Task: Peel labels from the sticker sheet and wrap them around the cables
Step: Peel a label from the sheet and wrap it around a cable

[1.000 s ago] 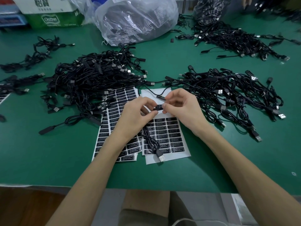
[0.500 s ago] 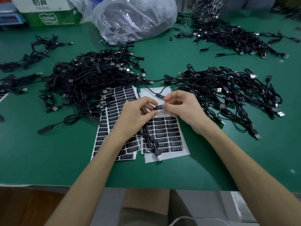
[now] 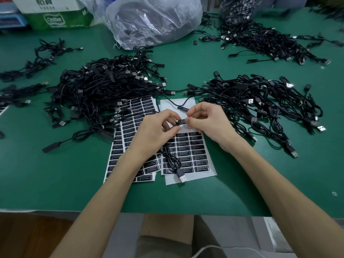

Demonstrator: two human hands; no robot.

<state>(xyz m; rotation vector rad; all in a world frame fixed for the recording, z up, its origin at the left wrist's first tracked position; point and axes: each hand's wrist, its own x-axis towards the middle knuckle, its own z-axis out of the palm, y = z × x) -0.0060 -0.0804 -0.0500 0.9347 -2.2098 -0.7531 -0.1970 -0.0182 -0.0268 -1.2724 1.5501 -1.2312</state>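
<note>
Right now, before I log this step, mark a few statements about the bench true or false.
1. The left hand and right hand both pinch the cable. True.
2. The cable's USB plug hangs off the table edge. False: it lies at the right sticker sheet's near edge, on the table.
3. That sheet's top rows are bare. True.
4. The plastic bag sits at the near edge. False: it is at the far side.
</note>
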